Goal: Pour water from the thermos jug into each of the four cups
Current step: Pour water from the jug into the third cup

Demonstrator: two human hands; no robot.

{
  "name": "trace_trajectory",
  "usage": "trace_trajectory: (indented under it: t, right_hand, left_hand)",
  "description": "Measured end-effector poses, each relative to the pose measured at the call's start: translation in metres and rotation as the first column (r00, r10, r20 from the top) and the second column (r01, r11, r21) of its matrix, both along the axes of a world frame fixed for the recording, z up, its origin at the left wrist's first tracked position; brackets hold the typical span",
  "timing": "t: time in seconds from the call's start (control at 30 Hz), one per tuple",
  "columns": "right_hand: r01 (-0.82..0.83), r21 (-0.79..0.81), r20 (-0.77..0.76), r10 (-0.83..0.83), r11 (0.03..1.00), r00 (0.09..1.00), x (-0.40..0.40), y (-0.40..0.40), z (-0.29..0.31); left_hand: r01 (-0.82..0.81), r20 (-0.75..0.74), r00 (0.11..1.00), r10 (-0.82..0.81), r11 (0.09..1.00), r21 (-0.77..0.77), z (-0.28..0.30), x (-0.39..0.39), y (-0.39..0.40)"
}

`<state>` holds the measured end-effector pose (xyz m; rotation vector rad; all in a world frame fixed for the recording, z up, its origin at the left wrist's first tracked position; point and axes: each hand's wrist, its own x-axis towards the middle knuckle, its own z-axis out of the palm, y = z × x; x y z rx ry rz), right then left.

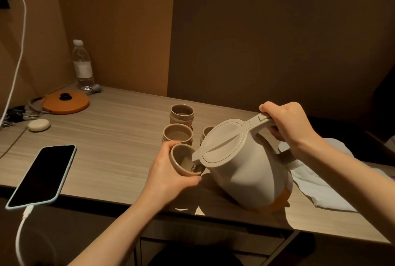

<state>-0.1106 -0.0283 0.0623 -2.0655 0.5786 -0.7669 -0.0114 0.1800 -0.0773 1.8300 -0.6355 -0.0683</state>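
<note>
A beige thermos jug [245, 165] is tilted to the left, its base near the table's front edge. My right hand [286, 124] grips its handle from above. The spout sits over the rim of a tan cup [183, 162], and water runs into that cup. My left hand [171, 171] holds this cup, tilted toward the jug. Behind it stands a second cup [177, 134] with water in it. A third cup [181, 113] stands farther back. A fourth cup [207, 131] is partly hidden behind the jug's lid.
A phone [42, 174] on a white cable lies at the front left edge of the wooden table [111, 137]. An orange lid [65, 102], a water bottle [83, 66] and a small white case [39, 125] are at the back left. A white cloth [324, 184] lies right of the jug.
</note>
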Motion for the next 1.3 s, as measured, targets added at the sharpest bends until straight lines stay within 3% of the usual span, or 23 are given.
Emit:
trace_trajectory:
  t: [1.3]
  right_hand:
    - [-0.021,-0.046,-0.043,0.019,0.999,0.999,0.01,0.005,0.005]
  left_hand:
    - [0.009,-0.063,0.998,-0.011,0.999,-0.033,-0.003,-0.003,0.003]
